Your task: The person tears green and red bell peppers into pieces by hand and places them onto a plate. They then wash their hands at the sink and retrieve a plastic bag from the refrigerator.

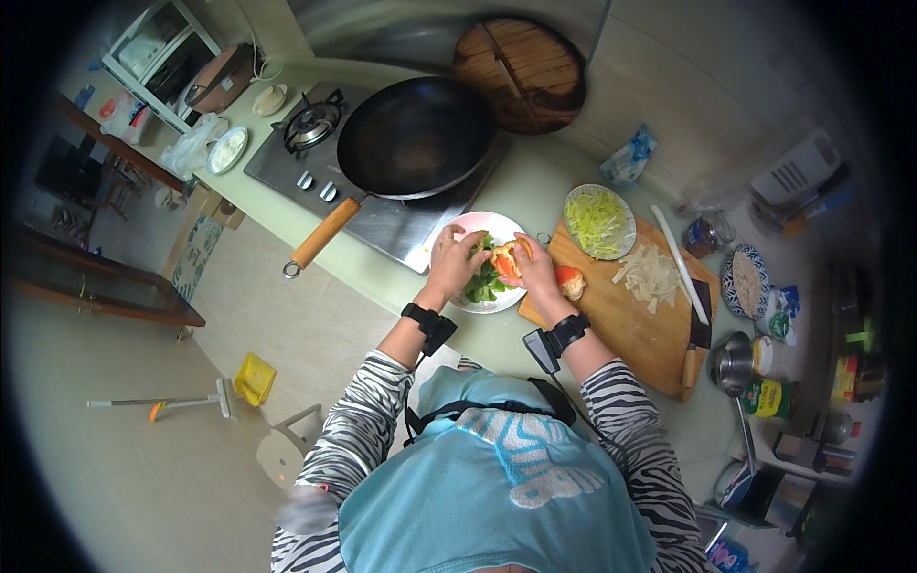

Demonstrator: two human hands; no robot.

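Observation:
My right hand point(537, 276) holds a piece of red and pale-yellow food point(507, 259) over the white plate point(487, 308). My left hand point(454, 263) is over the plate's left side, its fingers curved and its thumb close to that piece. Whether the left fingers pinch anything is hard to make out. Cut green vegetable pieces point(484, 288) lie on the plate between the hands. Just right of my right hand, another red and pale-yellow piece point(571, 282) lies on the wooden cutting board point(609, 322).
Shredded pale-green vegetable fills a bowl point(602, 222); pale strips point(648, 276) and a knife point(698, 315) lie on the board. Left, a black wok point(415, 143) sits on the gas stove point(286, 168), its wooden handle point(326, 233) jutting past the counter. Right are a patterned bowl point(745, 283) and a metal ladle point(732, 362).

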